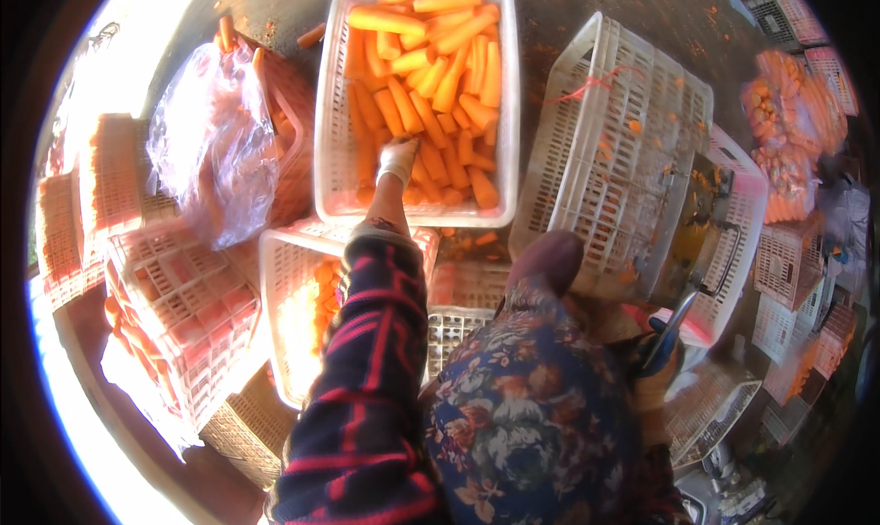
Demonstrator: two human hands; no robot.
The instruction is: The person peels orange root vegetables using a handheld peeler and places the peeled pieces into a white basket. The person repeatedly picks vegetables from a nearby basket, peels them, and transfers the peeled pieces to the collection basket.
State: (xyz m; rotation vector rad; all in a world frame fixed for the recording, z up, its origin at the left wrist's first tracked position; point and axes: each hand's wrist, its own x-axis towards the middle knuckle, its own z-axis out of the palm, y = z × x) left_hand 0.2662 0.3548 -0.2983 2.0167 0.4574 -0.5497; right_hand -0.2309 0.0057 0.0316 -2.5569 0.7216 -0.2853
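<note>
My left hand (399,159), with a pale wrap round the wrist, reaches into a white plastic crate (513,112) full of peeled carrots (426,105). Its fingertips touch the carrots near the crate's middle; whether they grip one is hidden. At the lower right, my right hand (665,367) is closed round the dark blue handle of a knife (677,319), its blade pointing up and to the right. Below the full crate, a second white crate (271,305) holds orange pieces, partly behind my left sleeve.
Stacked white crates (619,160) stand at the right, beside a pink-and-white crate (753,181). A plastic bag (213,140) lies over a red crate (299,133) at the left, above another crate (185,291). Bagged carrots (790,112) are at the far right. Scraps lie on the wet floor (550,16).
</note>
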